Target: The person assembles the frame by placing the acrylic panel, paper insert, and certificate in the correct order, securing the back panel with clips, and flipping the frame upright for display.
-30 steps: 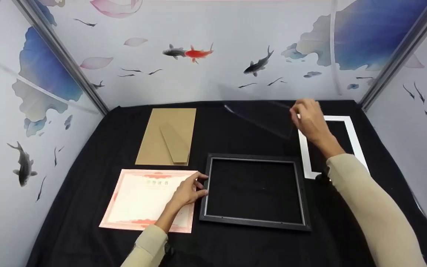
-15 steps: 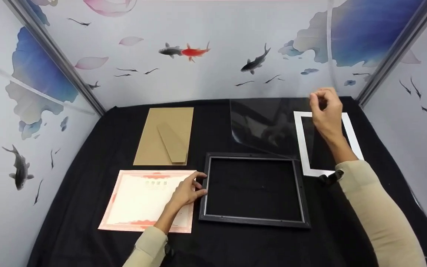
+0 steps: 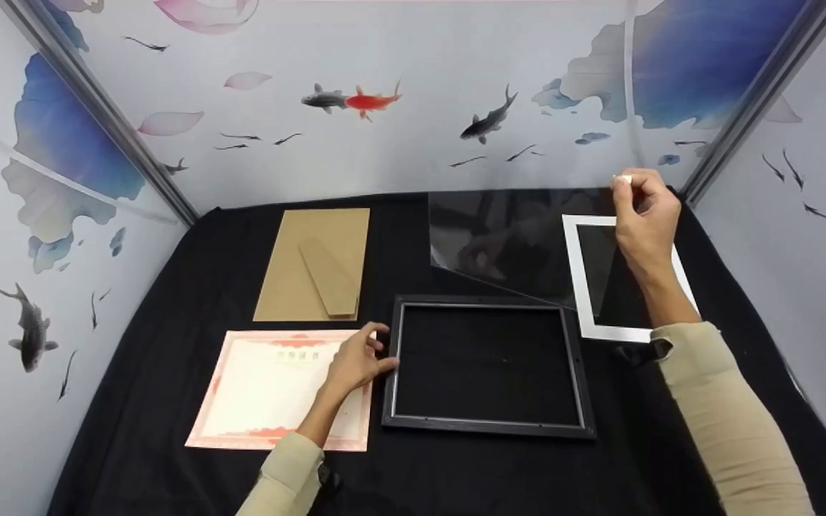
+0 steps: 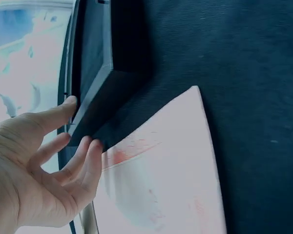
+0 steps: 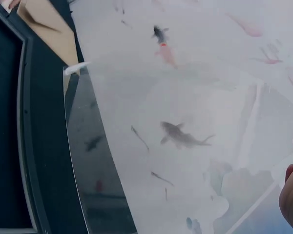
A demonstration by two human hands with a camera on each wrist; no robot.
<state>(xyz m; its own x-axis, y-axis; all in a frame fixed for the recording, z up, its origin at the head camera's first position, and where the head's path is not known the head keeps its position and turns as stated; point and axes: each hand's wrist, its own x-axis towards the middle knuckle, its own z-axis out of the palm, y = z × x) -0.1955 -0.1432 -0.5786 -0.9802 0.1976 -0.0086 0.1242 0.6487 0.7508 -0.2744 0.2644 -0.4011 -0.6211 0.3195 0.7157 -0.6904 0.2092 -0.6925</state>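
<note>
My left hand (image 3: 355, 362) is at the left side of a black picture frame (image 3: 485, 427), its thumb at the frame's edge and its fingers loosely bent. In the left wrist view, the fingertips sit right by the frame's corner. Under that wrist lies a certificate (image 3: 262, 394) with a red-patterned border. My right hand (image 3: 649, 218) is raised at the back right, thumb and fingers pinching a corner of a clear plastic sheet (image 3: 492, 233). The sheet slants behind the frame, its lower corner overlapping the frame's far right corner in the head view.
A tan backing board (image 3: 280, 279) with its folded stand lies at the back left. Partly behind the right hand is a white rectangular mat (image 3: 585, 287). Black cloth (image 3: 492, 476) covers the table; printed wall panels (image 3: 384, 158) close off the back and sides.
My right hand has moved right and up, turning the clear sheet to show its face. The left fingers have eased slightly away from the frame's edge.
</note>
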